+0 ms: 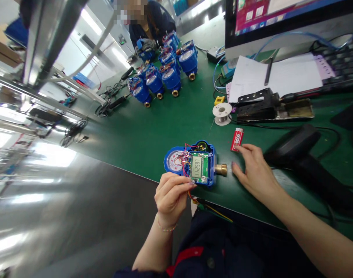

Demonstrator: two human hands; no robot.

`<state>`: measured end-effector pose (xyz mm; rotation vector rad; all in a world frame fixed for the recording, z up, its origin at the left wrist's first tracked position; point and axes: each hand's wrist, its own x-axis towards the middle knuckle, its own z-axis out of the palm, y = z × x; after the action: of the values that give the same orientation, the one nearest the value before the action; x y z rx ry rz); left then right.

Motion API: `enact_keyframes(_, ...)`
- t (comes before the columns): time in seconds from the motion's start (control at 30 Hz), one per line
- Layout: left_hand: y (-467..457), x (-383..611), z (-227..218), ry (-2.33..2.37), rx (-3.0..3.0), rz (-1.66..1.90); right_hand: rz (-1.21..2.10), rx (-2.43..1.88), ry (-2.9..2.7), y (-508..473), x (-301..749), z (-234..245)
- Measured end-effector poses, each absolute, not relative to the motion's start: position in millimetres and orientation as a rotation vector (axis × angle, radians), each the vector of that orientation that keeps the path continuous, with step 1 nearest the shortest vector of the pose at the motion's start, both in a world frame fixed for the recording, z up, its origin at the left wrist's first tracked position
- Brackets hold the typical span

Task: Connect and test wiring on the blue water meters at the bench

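Blue meter (pixel 197 166) lies open on the tabletop (pixel 190 119); left hand (pixel 171 195) fingers pinch together at its edge, hold unclear; right hand's (pixel 256 170), parted, gripping nothing, meet a red lighter (pixel 237 139).

The worktop (pixel 182 116) was green, its near left edge running slantwise. Close to that edge lay an opened blue meter (pixel 209 170), display and loose wires facing up, its brass fitting pointing right. A small red item (pixel 237 139) with pale lettering lay just beyond it to the right. Farther back stood a spool (pixel 222 117), with a yellow piece (pixel 219 100) just behind and a black stand (pixel 254 110) beside it. White papers (pixel 247 79) spread behind the stand; a black scanner (pixel 295 146) rested nearer. Blue meters (pixel 171 79) stood grouped toward the far end, with black-handled tools (pixel 117 102) and cables (pixel 101 111) to their left.
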<state>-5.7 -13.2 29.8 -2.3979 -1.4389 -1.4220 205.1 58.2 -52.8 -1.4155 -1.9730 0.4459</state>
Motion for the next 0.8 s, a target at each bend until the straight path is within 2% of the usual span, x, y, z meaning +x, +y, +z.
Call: enact_keyframes(0.8, -13.5, -3.7, 32.7, -1.489, -2.464, -1.381, 0.438, -1.42, -2.001, 57.8, 205.0, -47.9)
